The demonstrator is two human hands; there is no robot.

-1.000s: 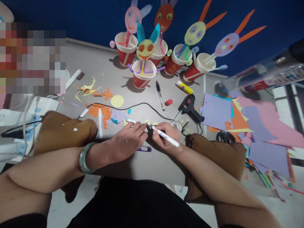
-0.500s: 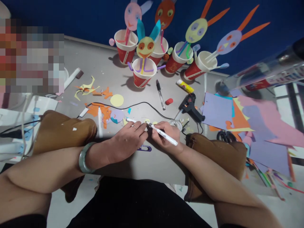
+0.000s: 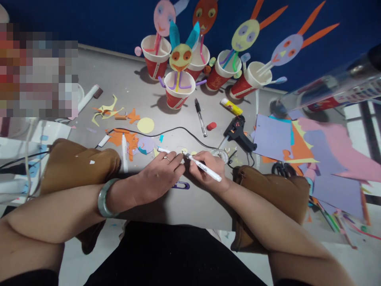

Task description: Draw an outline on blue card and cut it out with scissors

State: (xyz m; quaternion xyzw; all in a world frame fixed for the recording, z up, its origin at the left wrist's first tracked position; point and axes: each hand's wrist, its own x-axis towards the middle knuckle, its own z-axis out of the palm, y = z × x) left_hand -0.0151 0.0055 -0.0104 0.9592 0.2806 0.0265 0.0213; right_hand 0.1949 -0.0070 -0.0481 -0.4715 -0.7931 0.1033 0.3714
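Almost nothing has moved since the earlier frame. From the head view, the right hand pinches a long white plastic marker with black letters. Its grey end is by the left hand, whose fingers bend close together; I can't tell what they pinch.

The marker is white with black lettering and a grey collar; the small disc at its tip is pale yellow. The bangle is pale green. The cups are red with white rims, the faces pink, orange-red, yellow and lavender, the ears turquoise, orange and lavender. The glue gun is black, the glue stick yellow and white, the cap red. The armrests are brown, the table grey, the wall deep blue.
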